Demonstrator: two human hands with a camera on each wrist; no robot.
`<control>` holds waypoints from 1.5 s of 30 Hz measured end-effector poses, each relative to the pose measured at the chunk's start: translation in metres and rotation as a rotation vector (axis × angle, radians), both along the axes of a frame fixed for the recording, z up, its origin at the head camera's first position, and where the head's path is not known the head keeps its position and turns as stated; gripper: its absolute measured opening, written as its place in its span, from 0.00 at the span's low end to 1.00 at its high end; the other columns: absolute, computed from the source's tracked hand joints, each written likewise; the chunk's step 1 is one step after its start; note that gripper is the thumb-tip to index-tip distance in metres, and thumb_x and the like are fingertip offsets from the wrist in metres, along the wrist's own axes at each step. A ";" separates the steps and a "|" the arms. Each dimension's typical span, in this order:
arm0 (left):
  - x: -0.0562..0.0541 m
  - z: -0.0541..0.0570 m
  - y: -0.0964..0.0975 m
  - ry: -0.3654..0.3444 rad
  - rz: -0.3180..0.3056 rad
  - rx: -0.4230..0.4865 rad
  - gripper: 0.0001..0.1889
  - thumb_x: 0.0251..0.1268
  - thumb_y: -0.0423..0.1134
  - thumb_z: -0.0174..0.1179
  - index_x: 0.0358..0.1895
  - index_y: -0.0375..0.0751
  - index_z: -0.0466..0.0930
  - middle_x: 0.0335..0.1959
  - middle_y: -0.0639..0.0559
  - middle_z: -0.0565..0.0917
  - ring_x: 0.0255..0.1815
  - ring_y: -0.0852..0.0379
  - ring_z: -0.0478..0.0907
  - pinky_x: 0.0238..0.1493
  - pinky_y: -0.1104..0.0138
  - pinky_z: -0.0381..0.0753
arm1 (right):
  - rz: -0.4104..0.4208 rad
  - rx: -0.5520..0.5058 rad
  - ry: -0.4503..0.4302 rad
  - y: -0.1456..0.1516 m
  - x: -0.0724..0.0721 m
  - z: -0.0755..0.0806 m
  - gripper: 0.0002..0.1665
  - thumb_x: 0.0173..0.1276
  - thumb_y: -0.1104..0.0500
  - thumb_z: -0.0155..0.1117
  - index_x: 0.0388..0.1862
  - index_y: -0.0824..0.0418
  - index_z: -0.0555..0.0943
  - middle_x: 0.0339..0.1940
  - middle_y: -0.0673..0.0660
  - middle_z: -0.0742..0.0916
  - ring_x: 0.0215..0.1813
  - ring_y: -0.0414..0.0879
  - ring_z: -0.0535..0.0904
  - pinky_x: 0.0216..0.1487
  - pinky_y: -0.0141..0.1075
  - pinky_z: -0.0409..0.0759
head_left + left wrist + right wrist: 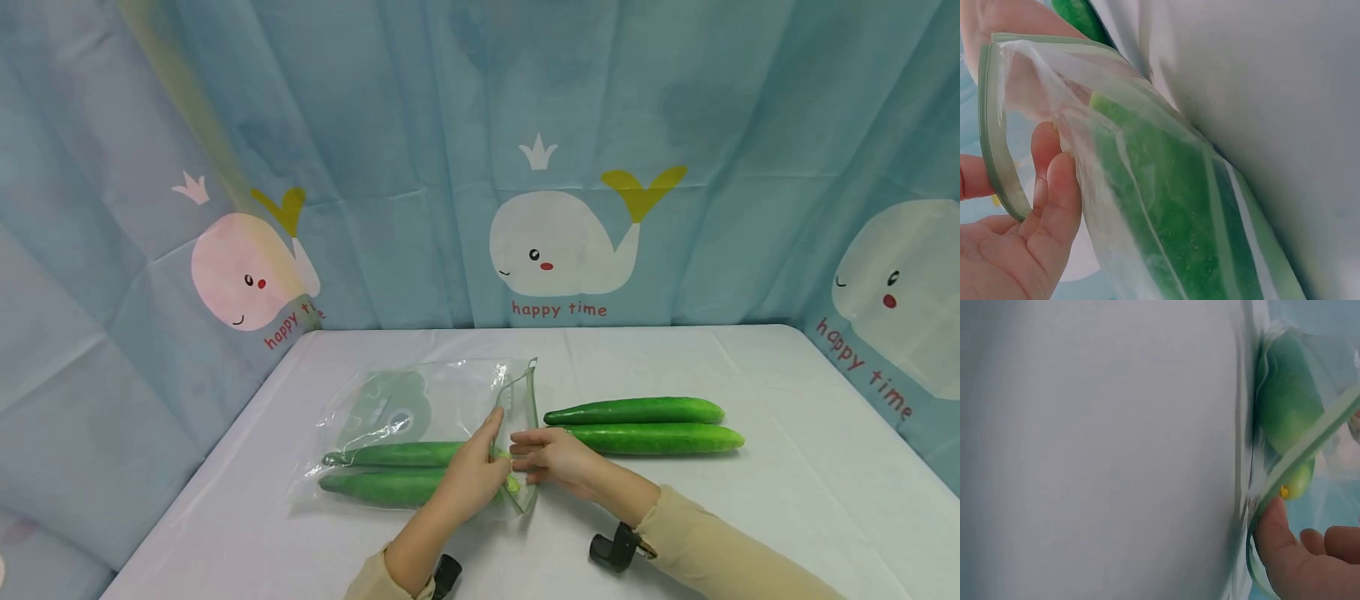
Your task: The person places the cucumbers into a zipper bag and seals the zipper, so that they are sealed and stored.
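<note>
A clear zip bag (465,383) with a green zip edge lies on the table, its mouth facing right. Inside it are two green cucumbers (382,486), pale and yellowish at the ends by the mouth. My left hand (472,479) grips the bag's rim, with the zip edge (988,119) between its fingers in the left wrist view. At the mouth, my right hand (558,458) points left with fairly straight fingers. Its thumb (1275,531) lies against the zip edge, just below a cucumber's yellow tip (1284,492). Bag film partly covers the right hand in the left wrist view.
Two more cucumbers (652,439) lie side by side on the white table (795,400), right of the bag and behind my right forearm. A printed green shape (386,408) shows on the bag. Blue whale-patterned curtains (420,250) hang around the table.
</note>
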State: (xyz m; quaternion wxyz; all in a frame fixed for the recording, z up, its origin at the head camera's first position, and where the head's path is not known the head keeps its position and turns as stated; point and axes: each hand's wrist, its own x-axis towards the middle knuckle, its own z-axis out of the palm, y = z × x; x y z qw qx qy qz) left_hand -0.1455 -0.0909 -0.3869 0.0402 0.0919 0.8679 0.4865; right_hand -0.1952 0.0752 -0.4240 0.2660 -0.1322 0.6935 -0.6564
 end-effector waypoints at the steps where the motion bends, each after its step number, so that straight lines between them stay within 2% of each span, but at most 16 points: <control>1: 0.000 0.000 0.001 0.007 0.001 -0.008 0.38 0.58 0.27 0.50 0.75 0.32 0.53 0.75 0.36 0.56 0.20 0.59 0.64 0.28 0.68 0.72 | -0.003 0.007 0.001 0.003 0.001 0.000 0.28 0.70 0.72 0.46 0.69 0.79 0.61 0.66 0.76 0.71 0.57 0.58 0.78 0.46 0.39 0.80; 4: 0.000 0.001 0.002 0.023 0.007 -0.030 0.38 0.56 0.27 0.50 0.75 0.31 0.54 0.75 0.37 0.57 0.24 0.56 0.67 0.39 0.61 0.74 | -0.026 0.029 0.015 0.011 0.004 0.003 0.27 0.71 0.71 0.47 0.69 0.78 0.63 0.65 0.74 0.73 0.57 0.58 0.78 0.50 0.43 0.79; 6: 0.000 0.001 0.003 0.030 0.009 -0.034 0.38 0.55 0.27 0.50 0.74 0.31 0.55 0.75 0.37 0.57 0.31 0.52 0.70 0.49 0.56 0.71 | -0.042 0.034 0.028 0.018 0.006 0.004 0.28 0.71 0.70 0.50 0.68 0.77 0.64 0.64 0.74 0.74 0.57 0.58 0.78 0.51 0.44 0.79; 8: 0.000 0.001 0.003 0.032 0.009 -0.029 0.38 0.55 0.27 0.50 0.74 0.30 0.54 0.75 0.37 0.57 0.37 0.46 0.72 0.52 0.53 0.70 | -0.057 0.040 0.049 0.024 0.008 0.007 0.28 0.70 0.69 0.53 0.68 0.77 0.65 0.63 0.73 0.75 0.56 0.58 0.79 0.53 0.46 0.79; 10: 0.000 0.000 0.003 0.043 0.009 -0.018 0.38 0.54 0.27 0.50 0.74 0.30 0.55 0.75 0.36 0.57 0.48 0.43 0.72 0.56 0.52 0.68 | -0.072 0.048 0.076 0.031 0.009 0.010 0.29 0.69 0.68 0.55 0.67 0.77 0.65 0.62 0.73 0.76 0.56 0.59 0.79 0.53 0.48 0.79; 12: 0.000 0.000 0.003 0.047 0.007 -0.010 0.38 0.54 0.26 0.50 0.74 0.29 0.54 0.75 0.36 0.56 0.44 0.41 0.73 0.54 0.53 0.70 | -0.087 0.057 0.103 0.039 0.010 0.014 0.29 0.69 0.68 0.56 0.67 0.78 0.65 0.61 0.73 0.77 0.55 0.59 0.79 0.53 0.48 0.79; 14: 0.000 0.000 0.003 0.051 0.006 -0.012 0.38 0.54 0.26 0.50 0.74 0.29 0.54 0.75 0.35 0.56 0.41 0.45 0.74 0.47 0.57 0.73 | -0.099 0.075 0.136 0.046 0.012 0.017 0.29 0.69 0.67 0.57 0.66 0.77 0.66 0.59 0.73 0.77 0.54 0.59 0.79 0.52 0.48 0.79; 17: 0.000 0.001 0.003 0.041 0.005 -0.013 0.39 0.54 0.26 0.49 0.74 0.29 0.54 0.75 0.36 0.55 0.25 0.51 0.67 0.34 0.61 0.72 | -0.117 0.116 0.200 0.057 0.013 0.022 0.28 0.69 0.65 0.60 0.65 0.76 0.68 0.56 0.71 0.79 0.54 0.59 0.79 0.50 0.48 0.80; 24: 0.000 0.001 0.002 0.028 0.004 -0.004 0.39 0.55 0.26 0.50 0.75 0.31 0.53 0.75 0.36 0.54 0.23 0.56 0.65 0.33 0.64 0.72 | -0.141 0.227 0.398 0.083 0.014 0.029 0.27 0.69 0.63 0.61 0.64 0.74 0.71 0.54 0.68 0.81 0.55 0.59 0.78 0.48 0.39 0.80; 26: 0.000 0.001 0.002 0.019 0.004 -0.005 0.39 0.55 0.26 0.50 0.75 0.31 0.53 0.76 0.37 0.54 0.20 0.57 0.61 0.33 0.64 0.72 | -0.147 0.253 0.456 0.091 0.013 0.030 0.28 0.68 0.62 0.62 0.64 0.74 0.71 0.53 0.68 0.81 0.53 0.58 0.79 0.47 0.37 0.80; 29: 0.000 0.000 0.001 0.012 0.004 -0.007 0.38 0.56 0.26 0.49 0.75 0.32 0.53 0.76 0.38 0.54 0.22 0.56 0.62 0.44 0.61 0.73 | -0.162 0.290 0.520 0.099 0.011 0.030 0.29 0.67 0.61 0.64 0.64 0.73 0.72 0.52 0.66 0.82 0.51 0.56 0.79 0.45 0.35 0.80; 31: 0.000 0.000 0.001 0.011 0.005 -0.007 0.38 0.56 0.26 0.49 0.75 0.31 0.53 0.76 0.38 0.55 0.27 0.54 0.66 0.51 0.56 0.71 | -0.167 0.315 0.553 0.104 0.010 0.030 0.29 0.66 0.61 0.65 0.63 0.72 0.72 0.51 0.65 0.83 0.50 0.55 0.80 0.44 0.35 0.79; 34: -0.001 -0.001 0.002 0.010 0.006 -0.003 0.38 0.56 0.26 0.49 0.75 0.31 0.53 0.76 0.38 0.54 0.35 0.49 0.70 0.55 0.53 0.69 | -0.173 0.354 0.601 0.111 0.009 0.028 0.30 0.65 0.61 0.67 0.63 0.72 0.73 0.51 0.64 0.83 0.50 0.56 0.79 0.42 0.36 0.79; 39: -0.002 -0.002 0.002 0.002 0.004 0.000 0.38 0.56 0.26 0.49 0.75 0.31 0.52 0.76 0.39 0.54 0.35 0.49 0.71 0.55 0.53 0.69 | -0.171 0.470 0.757 0.127 0.004 0.023 0.32 0.60 0.61 0.71 0.63 0.68 0.74 0.50 0.61 0.84 0.51 0.57 0.78 0.46 0.45 0.78; 40: -0.003 -0.002 0.002 -0.001 0.003 -0.001 0.38 0.56 0.26 0.48 0.75 0.31 0.52 0.76 0.39 0.54 0.30 0.50 0.68 0.53 0.54 0.70 | -0.165 0.491 0.797 0.130 0.003 0.022 0.32 0.59 0.62 0.72 0.63 0.68 0.74 0.50 0.60 0.84 0.51 0.57 0.78 0.47 0.48 0.78; 45: -0.003 -0.003 0.002 -0.001 0.001 0.001 0.38 0.57 0.26 0.48 0.75 0.31 0.52 0.76 0.38 0.54 0.25 0.54 0.63 0.53 0.54 0.70 | -0.106 0.565 0.937 0.144 -0.004 0.018 0.34 0.56 0.62 0.74 0.62 0.67 0.75 0.52 0.61 0.83 0.53 0.59 0.77 0.51 0.55 0.76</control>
